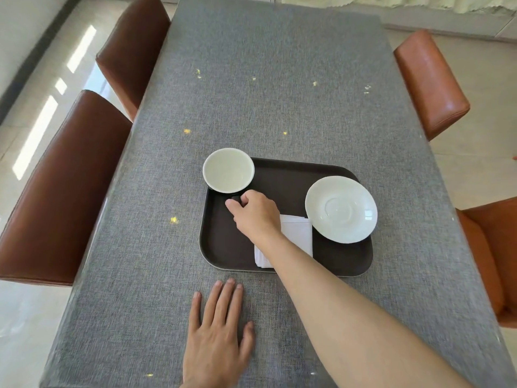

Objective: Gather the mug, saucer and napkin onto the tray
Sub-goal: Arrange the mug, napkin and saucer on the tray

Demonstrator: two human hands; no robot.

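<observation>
- Surface (279,79): a long table under grey cloth, with brown chairs (67,191) along the left and right sides. The person's left hand (216,337) lies flat and released on the cloth, near the tray's near edge, grasping nothing.
- Tray (226,247): dark, rounded rectangle, long axis running left to right across the surface.
- Saucer (341,210): white, on the tray's right part, its rim reaching the right edge; judged placed.
- Napkin (299,233): white, folded, on the tray's near middle, long axis near to far, partly hidden by the forearm, its far right corner just beside or under the saucer; which cannot be told.
- Mug (228,170): upright at the tray's far left corner, mouth up, apparently empty. Its dark handle points toward the near side, where the right hand (256,214) is closed on it.
- Step in hand, as judged: setting the mug, the last item. Whether its base rests fully inside the tray lip cannot be told.
- Next move calls for seating it clear of the rim, then letting go without tipping it.
</observation>
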